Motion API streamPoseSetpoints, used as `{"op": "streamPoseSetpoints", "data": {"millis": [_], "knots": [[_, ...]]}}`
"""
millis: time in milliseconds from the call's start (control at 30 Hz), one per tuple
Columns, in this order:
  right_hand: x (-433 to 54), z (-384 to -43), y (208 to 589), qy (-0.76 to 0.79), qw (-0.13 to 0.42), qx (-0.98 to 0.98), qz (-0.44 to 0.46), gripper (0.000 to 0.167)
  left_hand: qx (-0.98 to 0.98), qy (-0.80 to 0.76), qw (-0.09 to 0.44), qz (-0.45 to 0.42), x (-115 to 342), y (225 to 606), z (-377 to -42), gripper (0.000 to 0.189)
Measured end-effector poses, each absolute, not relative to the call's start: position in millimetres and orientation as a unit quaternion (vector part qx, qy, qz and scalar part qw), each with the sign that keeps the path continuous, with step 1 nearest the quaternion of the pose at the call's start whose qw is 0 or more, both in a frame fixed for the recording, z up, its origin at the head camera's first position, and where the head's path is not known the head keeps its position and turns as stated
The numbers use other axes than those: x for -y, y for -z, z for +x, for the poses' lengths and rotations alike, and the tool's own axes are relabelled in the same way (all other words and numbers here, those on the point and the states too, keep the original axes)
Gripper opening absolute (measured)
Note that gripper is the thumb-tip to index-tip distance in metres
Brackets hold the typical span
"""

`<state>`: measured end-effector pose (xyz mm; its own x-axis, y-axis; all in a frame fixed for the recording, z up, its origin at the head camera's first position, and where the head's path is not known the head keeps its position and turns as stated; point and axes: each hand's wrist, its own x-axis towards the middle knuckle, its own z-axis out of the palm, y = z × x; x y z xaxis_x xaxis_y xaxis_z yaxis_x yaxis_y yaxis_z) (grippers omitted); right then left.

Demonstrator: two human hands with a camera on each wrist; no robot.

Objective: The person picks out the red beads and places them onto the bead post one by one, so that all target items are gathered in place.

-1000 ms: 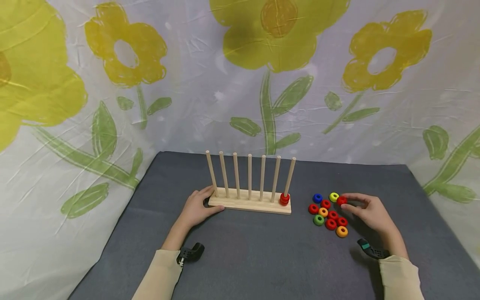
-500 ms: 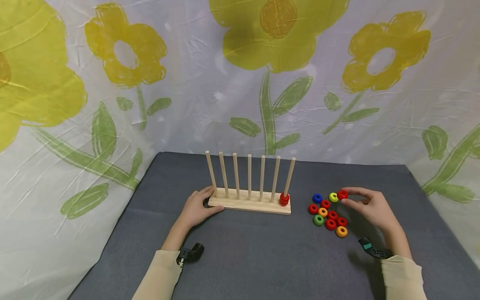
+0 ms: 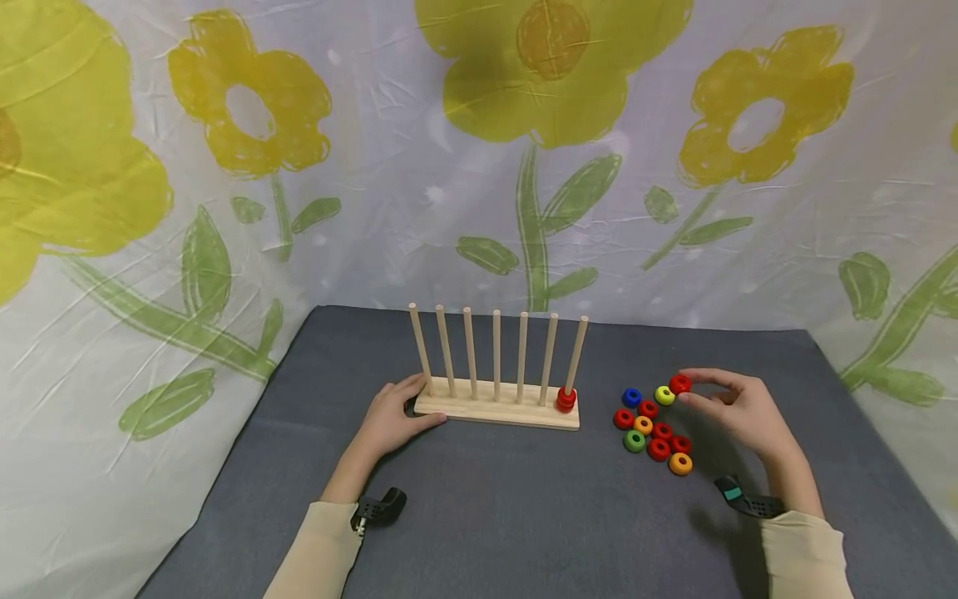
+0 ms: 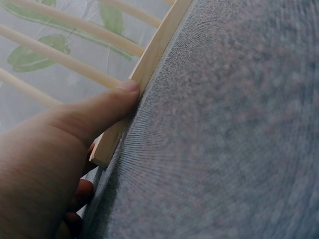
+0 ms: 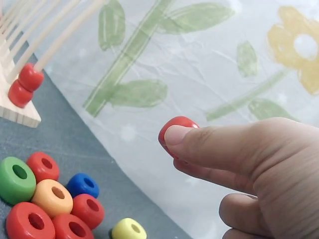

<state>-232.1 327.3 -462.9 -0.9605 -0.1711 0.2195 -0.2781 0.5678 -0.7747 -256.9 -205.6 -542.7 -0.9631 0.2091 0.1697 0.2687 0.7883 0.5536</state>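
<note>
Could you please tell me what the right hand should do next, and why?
Probably carry the pinched red bead leftward until it is over the tip of the rightmost peg: the right hand holds it clear of the table, two red beads sit low on that peg with bare wood above them, and the left hand grips the left end of the wooden base.

1. No text, label, brand, number or sign can be read in any view.
2. The loose beads (image 3: 659, 450) and peg stand (image 3: 497, 408) bear no legible lettering.
3. On the black wristband (image 3: 748, 504), any marking is too small to read.
</note>
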Motion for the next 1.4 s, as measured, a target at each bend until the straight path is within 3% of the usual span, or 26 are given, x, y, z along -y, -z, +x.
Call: {"op": "streamPoseSetpoints", "data": {"millis": [900,1400], "knots": [[-319.5,-233.9,456.9,-0.441,0.064,0.885,0.137,0.035,0.946,0.298,0.043,-0.122,204.3,540.2,-256.8,0.090],[-290.1,-254.7,453.9,-0.449,0.052,0.877,0.163,0.037,0.945,0.299,0.052,-0.124,204.6,540.6,-255.0,0.088]]}}
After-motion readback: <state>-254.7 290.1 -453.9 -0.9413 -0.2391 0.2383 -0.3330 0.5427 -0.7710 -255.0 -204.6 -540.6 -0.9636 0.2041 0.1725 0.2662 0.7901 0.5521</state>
